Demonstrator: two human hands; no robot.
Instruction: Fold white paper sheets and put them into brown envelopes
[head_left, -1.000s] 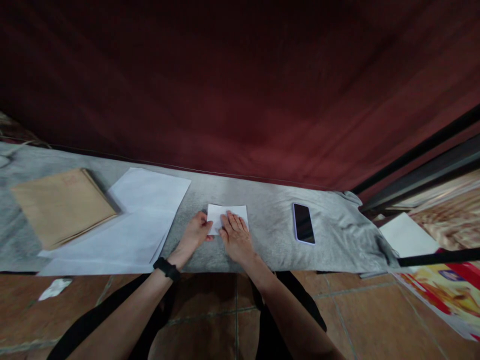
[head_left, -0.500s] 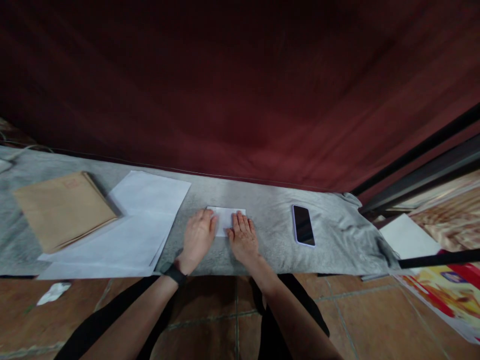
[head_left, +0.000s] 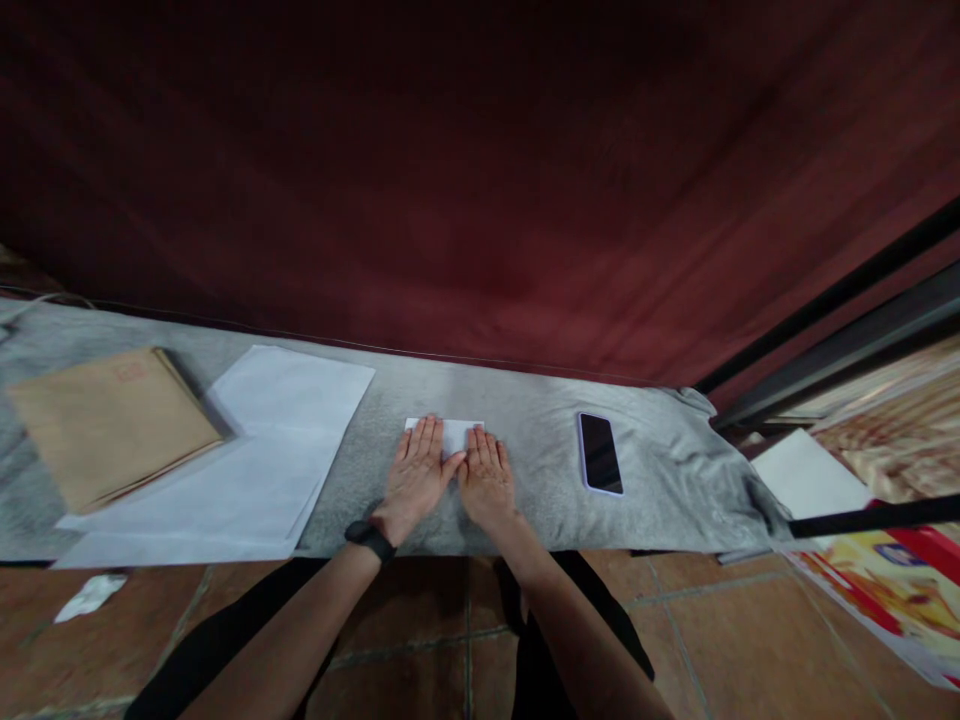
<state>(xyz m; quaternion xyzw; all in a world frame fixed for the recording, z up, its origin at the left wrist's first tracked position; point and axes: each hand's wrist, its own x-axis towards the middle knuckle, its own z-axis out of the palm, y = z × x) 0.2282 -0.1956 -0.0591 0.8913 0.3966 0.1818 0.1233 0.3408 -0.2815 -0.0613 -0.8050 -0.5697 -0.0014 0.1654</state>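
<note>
A small white piece of paper (head_left: pixel 455 433), seemingly folded, lies on the grey cloth in front of me. My left hand (head_left: pixel 420 470) rests flat on its left part, fingers stretched out and pointing away from me. On the right part lies my right hand (head_left: pixel 486 477), also flat with fingers extended. The two thumbs come close together near the paper's lower edge. Both hands cover much of the paper, so only its top strip and middle show. A dark band circles my left wrist.
Large white sheets (head_left: pixel 277 460) lie left of my hands, partly under a stack of brown envelopes (head_left: pixel 112 420). A phone (head_left: pixel 600 453) in a light purple case lies to the right on the grey cloth (head_left: pixel 540 500). Behind rises a dark red curtain (head_left: pixel 450 200). A crumpled tissue (head_left: pixel 91 597) is on the tiled floor.
My left hand has turned from its side to lie flat on the paper, shifting rightward. The right hand stays on the paper. The whole view has shifted slightly.
</note>
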